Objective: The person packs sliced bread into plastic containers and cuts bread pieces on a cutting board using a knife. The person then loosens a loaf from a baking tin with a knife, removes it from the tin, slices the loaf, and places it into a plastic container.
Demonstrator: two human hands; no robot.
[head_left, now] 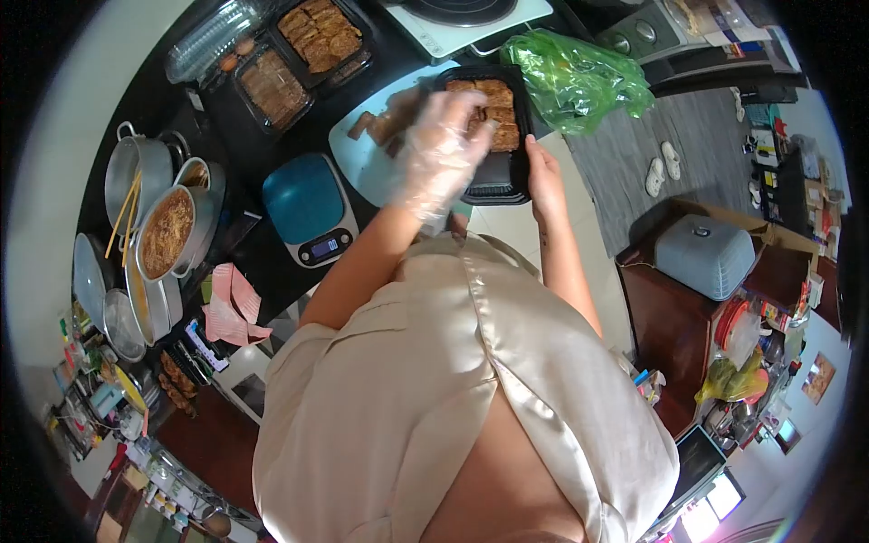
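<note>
Far left, steel pot (169,231) is sitting among other pots, holding brown shredded food; wooden chopsticks (128,215) are lying across the pots' left side. Next right, kitchen scale (304,197) is resting on black counter (233,156), display lit. Beyond it, clear-plastic stack (213,42) is lying on its side near two filled containers, lower one (273,89) and upper one (320,36), both holding brown slabs. Center, light-blue board (355,161) is carrying brown pieces (364,125), partly hidden by the left hand (444,149). That hand is wearing a clear plastic glove and reaching over black tray (498,176), fingers bent at the brown slices (501,95) (motion blur, so can't tell whether it's gripping one). Slices are filling the tray's far part; black bottom is showing at the near end. Right hand (546,176), bare, is gripping the tray's right edge, thumb on the rim. Further right, green plastic bag (579,81) is lying just beside the tray; white slippers (663,169) are sitting on the floor beyond.
</note>
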